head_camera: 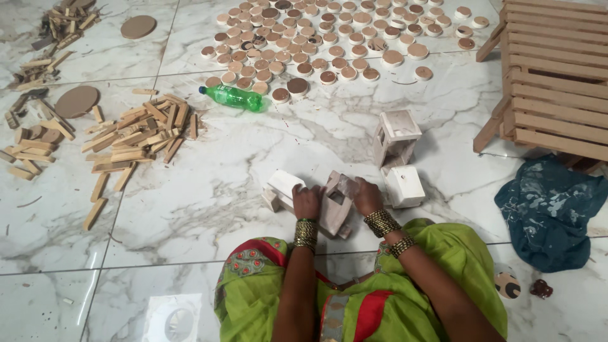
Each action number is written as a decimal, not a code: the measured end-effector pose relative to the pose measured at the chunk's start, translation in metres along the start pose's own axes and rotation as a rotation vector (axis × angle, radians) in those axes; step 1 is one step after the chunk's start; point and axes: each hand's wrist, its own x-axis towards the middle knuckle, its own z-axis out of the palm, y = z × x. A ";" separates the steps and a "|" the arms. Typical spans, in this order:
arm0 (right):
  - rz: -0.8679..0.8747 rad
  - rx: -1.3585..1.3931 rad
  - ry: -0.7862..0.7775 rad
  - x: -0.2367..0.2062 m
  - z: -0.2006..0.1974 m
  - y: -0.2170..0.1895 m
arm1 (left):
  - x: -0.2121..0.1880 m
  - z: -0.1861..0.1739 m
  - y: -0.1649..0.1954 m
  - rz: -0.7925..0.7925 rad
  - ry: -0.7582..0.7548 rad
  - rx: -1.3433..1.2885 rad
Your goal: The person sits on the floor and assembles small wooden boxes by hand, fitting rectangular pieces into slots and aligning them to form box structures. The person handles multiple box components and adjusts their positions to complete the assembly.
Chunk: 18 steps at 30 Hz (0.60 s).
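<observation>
I sit on a marble floor in green and red clothing. A small pale wooden house-shaped piece (337, 201) rests on the floor between my hands. My left hand (306, 201) grips its left side, my right hand (367, 195) presses its right side. Both wrists wear bangles. To the left, another white wooden piece (283, 187) lies touching my left hand. On the right a white block-like piece (404, 186) sits beside my right hand, and a taller open-frame white piece (395, 136) stands behind it.
Several round wooden discs (329, 38) cover the floor at the back. A green plastic bottle (234, 97) lies near them. Piles of wooden sticks (139, 136) lie left. A slatted wooden rack (554, 76) stands right, with a dark blue cloth (551, 209) below.
</observation>
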 end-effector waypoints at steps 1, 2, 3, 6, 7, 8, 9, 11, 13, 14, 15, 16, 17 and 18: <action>0.005 -0.035 -0.036 0.003 0.000 -0.001 | -0.002 0.003 0.005 -0.025 0.015 0.025; 0.013 -0.069 -0.073 0.006 0.001 -0.002 | -0.004 0.007 0.011 -0.051 0.027 0.050; 0.022 -0.103 -0.112 0.008 0.001 -0.003 | -0.006 0.011 0.017 -0.076 0.039 0.034; 0.457 0.485 -0.212 0.016 -0.001 -0.003 | -0.013 0.019 0.033 -0.132 0.079 0.004; 0.462 0.530 -0.189 0.018 -0.003 -0.003 | -0.014 0.021 0.036 -0.139 0.095 0.008; 0.468 0.575 -0.168 0.020 -0.004 -0.002 | -0.016 0.022 0.038 -0.147 0.110 0.012; 0.474 0.619 -0.146 0.022 -0.006 -0.001 | -0.017 0.022 0.040 -0.141 0.123 -0.002; 0.450 0.449 -0.172 0.026 -0.011 0.002 | -0.018 0.023 0.041 -0.130 0.153 -0.032; 0.182 0.332 -0.179 0.030 -0.017 0.006 | -0.019 0.023 0.040 -0.125 0.176 -0.031; -0.069 0.297 -0.171 0.032 -0.021 0.008 | -0.020 0.023 0.040 -0.124 0.184 -0.031; -0.320 0.260 -0.162 0.034 -0.025 0.011 | -0.021 0.022 0.039 -0.122 0.173 -0.031; -0.358 0.312 -0.257 0.035 -0.029 0.013 | -0.022 0.022 0.039 -0.119 0.166 -0.032; -0.395 0.363 -0.352 0.036 -0.033 0.015 | -0.022 0.022 0.039 -0.115 0.158 -0.033; -0.427 0.418 -0.450 0.037 -0.037 0.018 | -0.024 0.022 0.039 -0.114 0.181 -0.046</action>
